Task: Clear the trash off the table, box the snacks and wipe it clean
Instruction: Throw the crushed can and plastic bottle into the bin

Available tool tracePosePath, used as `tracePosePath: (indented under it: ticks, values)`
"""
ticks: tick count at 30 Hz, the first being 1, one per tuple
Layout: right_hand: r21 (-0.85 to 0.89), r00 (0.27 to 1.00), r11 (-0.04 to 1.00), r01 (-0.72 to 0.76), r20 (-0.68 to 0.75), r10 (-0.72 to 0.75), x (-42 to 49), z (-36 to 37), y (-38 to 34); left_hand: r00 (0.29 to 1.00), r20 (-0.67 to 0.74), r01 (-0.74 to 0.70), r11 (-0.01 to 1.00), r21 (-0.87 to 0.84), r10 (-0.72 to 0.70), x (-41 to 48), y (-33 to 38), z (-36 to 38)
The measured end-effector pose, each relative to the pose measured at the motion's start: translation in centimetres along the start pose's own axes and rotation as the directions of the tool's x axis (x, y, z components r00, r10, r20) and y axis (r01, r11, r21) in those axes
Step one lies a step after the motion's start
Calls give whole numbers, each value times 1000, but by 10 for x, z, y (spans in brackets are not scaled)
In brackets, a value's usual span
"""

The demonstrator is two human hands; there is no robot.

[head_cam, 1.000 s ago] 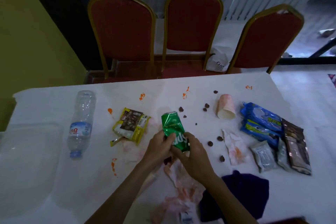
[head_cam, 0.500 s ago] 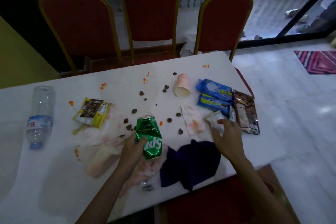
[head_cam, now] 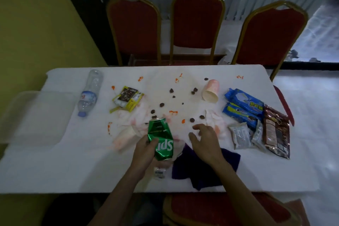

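Note:
My left hand (head_cam: 145, 150) grips a crushed green soda can (head_cam: 161, 138) just above the white table (head_cam: 55, 170). My right hand (head_cam: 205, 139) hovers open over the table, fingers spread, above a dark purple cloth (head_cam: 231, 159). Stained tissues (head_cam: 134, 124) lie left of the can and another tissue (head_cam: 215, 119) lies right of my hand. A tipped paper cup (head_cam: 211, 92), an empty plastic bottle (head_cam: 89, 91) and an opened yellow wrapper (head_cam: 128, 98) lie further back. Brown crumbs (head_cam: 162, 104) and orange smears (head_cam: 173, 112) dot the middle.
Snack packs sit at the right: blue cookie packs (head_cam: 244, 105), a brown bag (head_cam: 276, 130) and small silver packets (head_cam: 240, 135). A clear plastic box (head_cam: 33, 115) stands at the left edge. Three red chairs (head_cam: 197, 24) line the far side; another red seat (head_cam: 220, 209) is below me.
Both hands held the can a second ago. My right hand let go, reached toward the silver packets, then drew back to the middle above the cloth. My left hand keeps the can.

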State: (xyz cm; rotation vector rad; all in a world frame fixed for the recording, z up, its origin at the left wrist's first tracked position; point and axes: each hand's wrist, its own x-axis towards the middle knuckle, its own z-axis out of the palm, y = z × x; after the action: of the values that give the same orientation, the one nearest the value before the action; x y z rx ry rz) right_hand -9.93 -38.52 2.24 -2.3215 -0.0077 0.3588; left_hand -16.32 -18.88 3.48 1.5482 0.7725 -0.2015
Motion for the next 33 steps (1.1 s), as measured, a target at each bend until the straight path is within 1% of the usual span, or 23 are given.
tracePosePath:
  ticks: [3, 8, 11, 17, 21, 24, 27, 30, 33]
  values:
    - [-4, 990, 996, 92, 105, -91, 8, 25, -33, 996, -83, 10, 998, -69, -16, -2, -3, -25]
    - [-1, 952, 972, 235, 204, -230, 26, 68, -93, 977, -203, 19, 982, -188, -58, 7, -4, -76]
    - [4, 931, 963, 270, 257, -261, 37, 97, -131, 965, -255, 0, 967, -255, -67, 16, -3, -115]
    - [4, 896, 947, 321, 322, -305, 64, 176, -200, 936, -332, -1, 942, -334, -117, 37, -13, -204]
    - [5, 907, 964, 268, 338, -253, 87, 230, -243, 916, -365, 23, 931, -365, -166, 45, -24, -257]
    - [-10, 924, 966, 258, 296, -243, 113, 265, -274, 904, -375, 60, 929, -364, -206, 51, -36, -289]
    - [-37, 942, 974, 223, 267, -206, 142, 292, -300, 875, -416, 92, 929, -357, -247, 55, -45, -312]
    - [-127, 944, 975, 184, 301, -139, 164, 314, -315, 865, -426, 98, 923, -373, -264, 55, -49, -323]
    - [-182, 929, 968, 176, 356, -101, 175, 332, -319, 863, -416, 106, 907, -407, -287, 53, -54, -325]
